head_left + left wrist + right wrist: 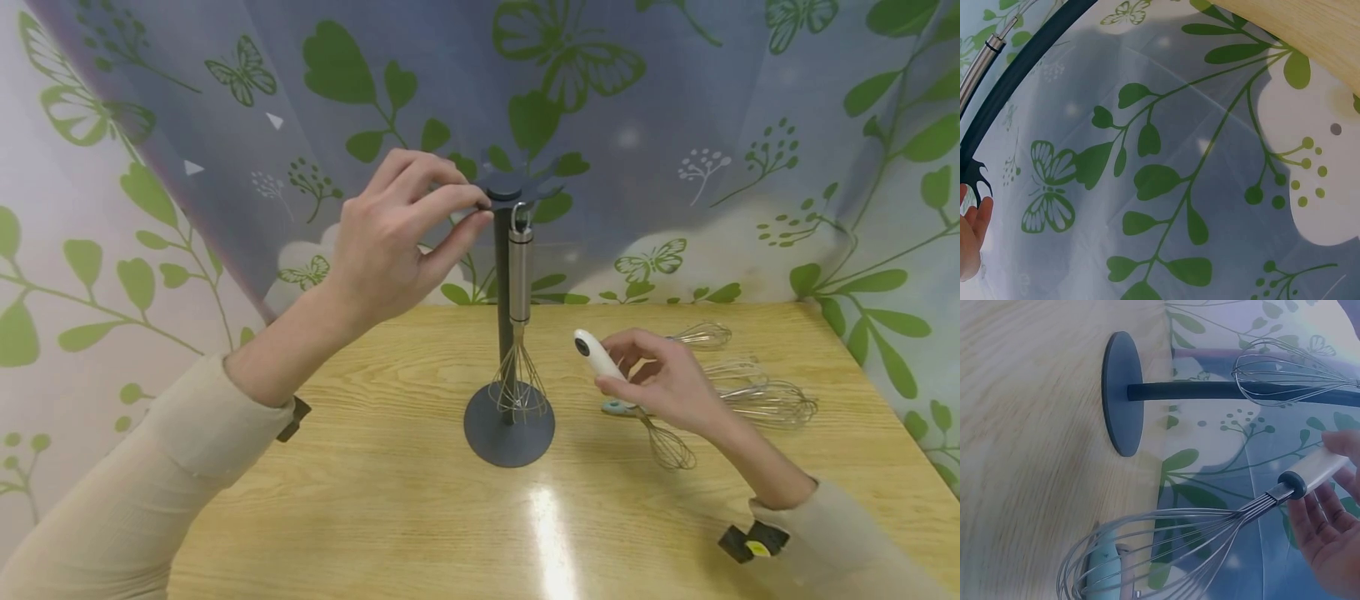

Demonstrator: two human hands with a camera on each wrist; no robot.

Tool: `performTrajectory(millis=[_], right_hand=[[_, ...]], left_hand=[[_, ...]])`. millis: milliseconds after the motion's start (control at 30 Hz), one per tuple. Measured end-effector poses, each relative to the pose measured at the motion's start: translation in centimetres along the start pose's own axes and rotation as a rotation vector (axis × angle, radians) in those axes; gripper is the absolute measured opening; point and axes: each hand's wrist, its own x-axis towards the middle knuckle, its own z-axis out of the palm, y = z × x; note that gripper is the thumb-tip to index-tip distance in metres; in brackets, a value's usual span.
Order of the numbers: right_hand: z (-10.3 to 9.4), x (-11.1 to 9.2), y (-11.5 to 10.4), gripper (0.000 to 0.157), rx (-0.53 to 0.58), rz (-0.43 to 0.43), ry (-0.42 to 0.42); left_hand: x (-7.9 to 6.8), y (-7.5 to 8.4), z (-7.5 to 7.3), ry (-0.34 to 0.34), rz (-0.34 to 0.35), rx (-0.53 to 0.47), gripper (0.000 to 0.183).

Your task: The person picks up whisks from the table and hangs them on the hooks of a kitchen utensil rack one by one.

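Note:
A dark utensil stand [483, 437] stands upright on the table, with a round base and a ring of hooks at its top. From one front hook hangs a steel-handled whisk [520, 279], its wires down near the base. My left hand [397, 233] pinches the tip of a hook on the stand's left side between thumb and forefinger. To the right of the stand, my right hand [667, 379] grips a white-handled whisk [597, 354] above the table, wires pointing down and right. In the right wrist view its handle [1319, 470] lies between thumb and fingers.
Several more whisks [772, 404] lie on the right of the wooden table [360, 500], partly behind my right hand; one has a light blue handle [618, 407]. Behind the table hangs a leaf-and-butterfly patterned curtain [637, 125].

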Motion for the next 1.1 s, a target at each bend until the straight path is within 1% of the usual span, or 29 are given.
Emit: performTrajectory(millis=[300, 567, 800, 1100], right_hand=[[0.3, 0.4, -0.6, 0.033, 0.004, 0.016, 0.046], [0.6, 0.8, -0.9, 0.036, 0.019, -0.009, 0.093], [1.0, 1.1, -1.1, 0.038, 0.056, -0.013, 0.125], [1.4, 1.6, -1.3, 0.036, 0.120, -0.031, 0.191]], left_hand=[[0.0, 0.0, 0.0, -0.001, -0.005, -0.005, 0.014], [0.0, 0.0, 0.0, 0.001, -0.003, -0.003, 0.014], [-0.1, 0.0, -0.1, -0.001, 0.001, 0.002, 0.015], [-0.1, 0.0, 0.0, 0.005, 0.000, 0.002, 0.014]])
